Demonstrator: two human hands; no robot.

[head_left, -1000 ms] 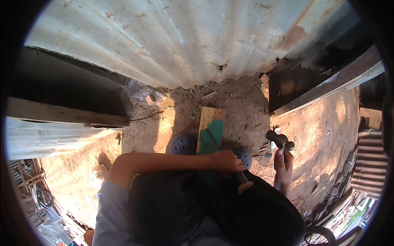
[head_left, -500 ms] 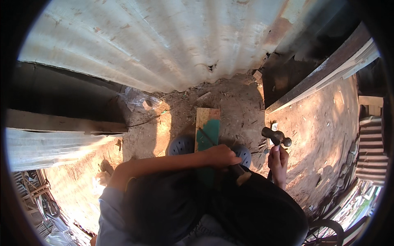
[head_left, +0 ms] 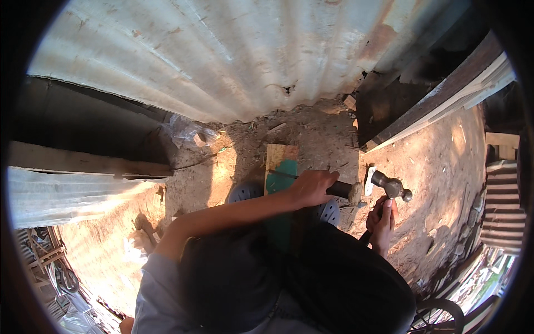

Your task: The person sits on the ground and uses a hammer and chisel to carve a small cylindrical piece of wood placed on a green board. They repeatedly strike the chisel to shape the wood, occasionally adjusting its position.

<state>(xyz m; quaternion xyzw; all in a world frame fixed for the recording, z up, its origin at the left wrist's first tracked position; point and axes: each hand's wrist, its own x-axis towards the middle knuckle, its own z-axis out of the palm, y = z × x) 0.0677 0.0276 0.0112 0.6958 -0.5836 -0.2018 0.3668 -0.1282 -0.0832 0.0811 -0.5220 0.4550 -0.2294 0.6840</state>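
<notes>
One partly green board is extending between perforated shoes and beneath the left hand, whose fingers are gripping a chisel-like tool: thin shaft pointing left over the board, dark handle projecting right. Fingers of the right hand are holding a hammer, its head sitting just beyond them.

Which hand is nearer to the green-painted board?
Left: the left hand appears over the right edge of the board; the right hand is farther right, holding the ball-peen hammer.
</notes>
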